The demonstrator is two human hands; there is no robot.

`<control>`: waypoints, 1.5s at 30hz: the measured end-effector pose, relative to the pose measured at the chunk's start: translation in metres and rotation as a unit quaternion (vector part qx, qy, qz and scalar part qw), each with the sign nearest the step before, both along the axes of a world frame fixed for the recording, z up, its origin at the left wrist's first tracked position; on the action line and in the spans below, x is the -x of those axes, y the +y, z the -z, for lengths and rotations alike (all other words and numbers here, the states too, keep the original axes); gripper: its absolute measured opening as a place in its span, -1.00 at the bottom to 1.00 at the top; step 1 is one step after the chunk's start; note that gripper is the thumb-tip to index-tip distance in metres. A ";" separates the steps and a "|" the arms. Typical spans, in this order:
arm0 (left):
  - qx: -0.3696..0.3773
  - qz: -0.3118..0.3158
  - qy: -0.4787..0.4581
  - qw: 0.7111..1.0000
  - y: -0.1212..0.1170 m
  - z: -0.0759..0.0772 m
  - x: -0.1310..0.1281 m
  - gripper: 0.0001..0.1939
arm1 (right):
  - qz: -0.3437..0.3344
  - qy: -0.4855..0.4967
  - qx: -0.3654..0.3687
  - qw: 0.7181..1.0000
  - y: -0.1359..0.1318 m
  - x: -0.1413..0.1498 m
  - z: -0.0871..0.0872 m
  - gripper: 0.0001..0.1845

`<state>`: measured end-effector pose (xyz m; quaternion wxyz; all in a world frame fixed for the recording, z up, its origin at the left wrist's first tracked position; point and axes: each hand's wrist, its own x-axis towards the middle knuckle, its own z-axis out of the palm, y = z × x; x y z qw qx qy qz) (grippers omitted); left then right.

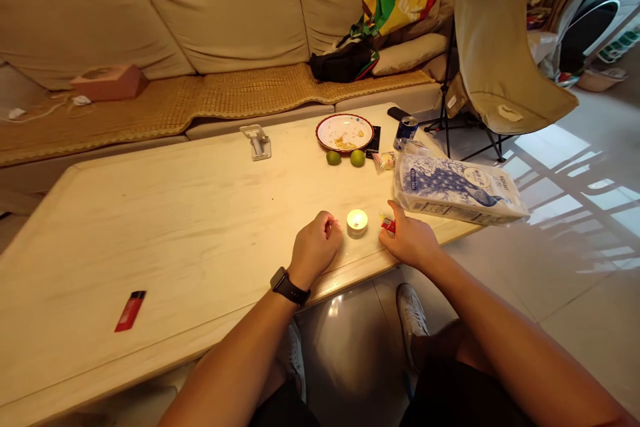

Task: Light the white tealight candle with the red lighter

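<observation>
A small lit tealight candle (357, 221) burns on the pale wooden table (175, 213) near its front edge. My left hand (316, 245) rests just left of the candle, fingers curled into a loose fist with nothing visible in them. Right of the candle, my right hand (409, 237) lies on the table with its fingers closed round a small red lighter (387, 225), whose end pokes out toward the candle. A black watch (289, 287) sits on my left wrist.
A blue-and-white plastic package (457, 190) lies beside my right hand. Farther back stand a plate (345, 132), two limes (345, 158), a can (406, 129) and a small holder (258, 142). A red packet (130, 311) lies front left. Sofa behind, folding chair (500, 53) at right.
</observation>
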<state>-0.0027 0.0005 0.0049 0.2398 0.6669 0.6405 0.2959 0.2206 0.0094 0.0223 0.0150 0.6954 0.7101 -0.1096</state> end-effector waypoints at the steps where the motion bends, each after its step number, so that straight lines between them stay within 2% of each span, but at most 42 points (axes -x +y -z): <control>1: 0.002 0.001 0.002 1.000 0.000 0.000 0.000 -0.86 | -0.001 0.001 0.000 1.000 0.000 0.000 0.001 -0.22; 15: -0.002 0.007 0.014 1.000 0.001 0.004 0.003 -0.80 | -0.028 0.032 0.003 0.999 -0.002 0.012 -0.001 -0.14; 22: -0.015 0.010 0.011 1.000 0.001 0.002 0.002 -0.80 | -0.043 0.026 -0.001 0.999 -0.002 0.027 -0.004 -0.22; 34: -0.016 0.007 0.005 1.000 0.000 0.000 0.003 -0.82 | -0.044 0.020 0.018 0.999 0.004 0.043 -0.008 -0.21; 45: -0.014 0.005 0.002 1.000 0.000 -0.001 0.003 -0.83 | -0.022 0.040 0.013 0.999 0.003 0.044 -0.008 -0.06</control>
